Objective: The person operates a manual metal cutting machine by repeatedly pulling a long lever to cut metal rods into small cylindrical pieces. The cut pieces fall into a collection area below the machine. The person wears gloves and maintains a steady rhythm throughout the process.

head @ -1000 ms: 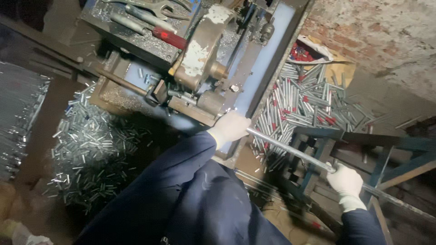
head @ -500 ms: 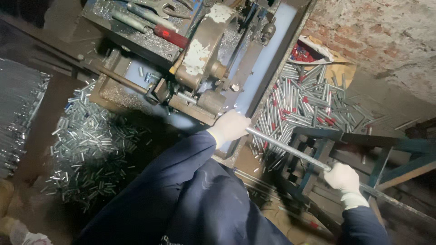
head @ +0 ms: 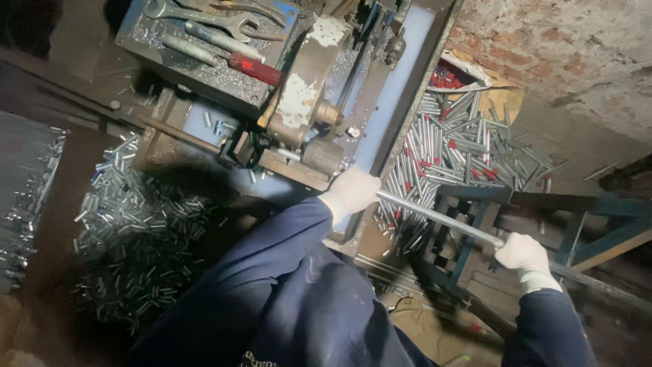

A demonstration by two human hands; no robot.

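Beside the lower edge of the grey machine (head: 319, 122), our left hand (head: 351, 192) in a white glove is closed around the near end of a long metal rod (head: 435, 216). We see that rod run slanting from the machine's mouth down to the right, across a blue steel frame (head: 543, 211), and on past our right hand (head: 521, 253), which is also gloved in white and wrapped shut about it. Both fists sit on the same rod, well apart from each other, the left one just beside the machine body and the right one over the frame. Our dark blue sleeves (head: 285, 292) fill the lower middle of the view.

On top of the machine lies a tray (head: 136, 41) strewn with metal shavings, carrying a spanner (head: 197, 17) and a tool with a red handle (head: 255, 69). To the left of the machine, a heap of short cut tube pieces (head: 136, 238) covers the floor. To the right, behind the rod, we see a second pile of longer tubes (head: 462, 146), some with red ends, lying against a brick wall (head: 564, 54).
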